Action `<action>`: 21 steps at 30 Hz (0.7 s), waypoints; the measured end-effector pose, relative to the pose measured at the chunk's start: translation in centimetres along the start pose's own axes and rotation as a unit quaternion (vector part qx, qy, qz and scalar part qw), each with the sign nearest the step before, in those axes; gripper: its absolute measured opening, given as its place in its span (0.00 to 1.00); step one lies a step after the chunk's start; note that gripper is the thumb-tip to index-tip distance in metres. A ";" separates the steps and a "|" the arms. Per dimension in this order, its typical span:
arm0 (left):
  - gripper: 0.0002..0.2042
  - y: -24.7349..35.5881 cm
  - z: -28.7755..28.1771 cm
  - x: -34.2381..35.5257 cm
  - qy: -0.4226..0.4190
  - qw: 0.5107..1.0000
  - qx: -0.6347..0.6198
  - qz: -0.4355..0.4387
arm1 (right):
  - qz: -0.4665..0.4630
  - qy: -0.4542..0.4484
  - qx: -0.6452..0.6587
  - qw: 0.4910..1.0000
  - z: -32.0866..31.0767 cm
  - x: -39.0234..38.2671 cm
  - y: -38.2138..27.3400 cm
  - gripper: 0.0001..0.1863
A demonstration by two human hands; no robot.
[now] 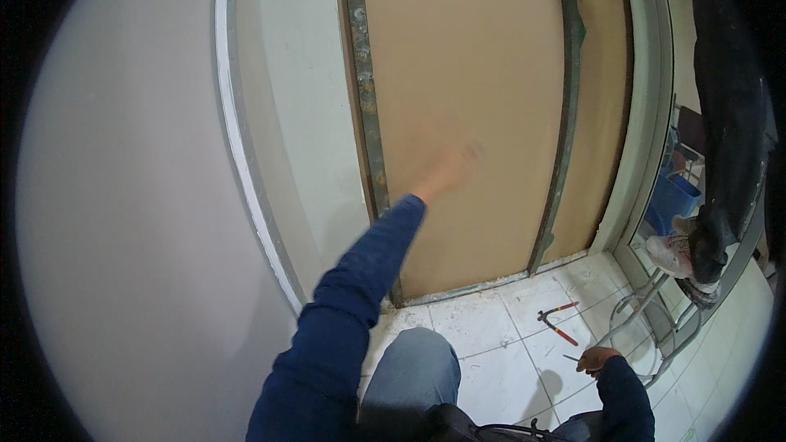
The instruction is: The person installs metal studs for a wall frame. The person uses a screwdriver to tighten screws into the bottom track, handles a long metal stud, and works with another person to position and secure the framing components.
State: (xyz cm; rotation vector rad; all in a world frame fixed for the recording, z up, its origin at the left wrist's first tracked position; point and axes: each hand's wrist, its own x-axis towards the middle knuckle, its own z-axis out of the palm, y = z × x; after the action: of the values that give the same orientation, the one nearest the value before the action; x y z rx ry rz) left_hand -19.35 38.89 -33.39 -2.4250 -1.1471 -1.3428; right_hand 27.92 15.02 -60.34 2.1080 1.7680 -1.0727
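My left hand [449, 169] reaches out in front of the brown board [467, 57] set between metal studs. Motion smears its fingers, so I cannot tell whether they are open or closed. Low on the right, my right hand [598, 361] is closed around a small tool with a thin metal shaft [571, 358], whose handle is hidden in the fist. On the tiles beyond that hand lies a pair of pincers [547, 317] with red handles spread apart.
White floor tiles [483, 319] carry dust and crumbs along the wall base. At the right, another person's leg in dark trousers [729, 115] stands by a bent metal tube frame [655, 295]. A blue bucket [673, 200] shows beyond the door frame. A pale wall [123, 196] fills the left.
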 end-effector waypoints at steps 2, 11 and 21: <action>0.18 4.3 7.6 -2.0 -0.396 0.915 -0.038 -0.065 | 0.031 -0.017 0.010 0.999 0.0 -1.6 -0.6 0.16; 0.25 17.0 24.9 -25.6 -0.911 0.394 -0.116 -0.025 | -0.014 -0.069 -0.175 0.982 -0.3 -1.2 -0.1 0.17; 0.19 11.0 24.4 -20.7 -0.654 0.715 0.067 0.239 | 0.005 0.029 -0.024 0.999 -2.2 -0.4 -1.7 0.16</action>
State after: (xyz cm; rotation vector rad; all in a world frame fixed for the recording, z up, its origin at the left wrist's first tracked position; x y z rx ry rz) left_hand -2.08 30.83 -61.32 -3.0738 -0.5043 0.8067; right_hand 27.24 16.39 -57.97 2.1376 1.7886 -0.9655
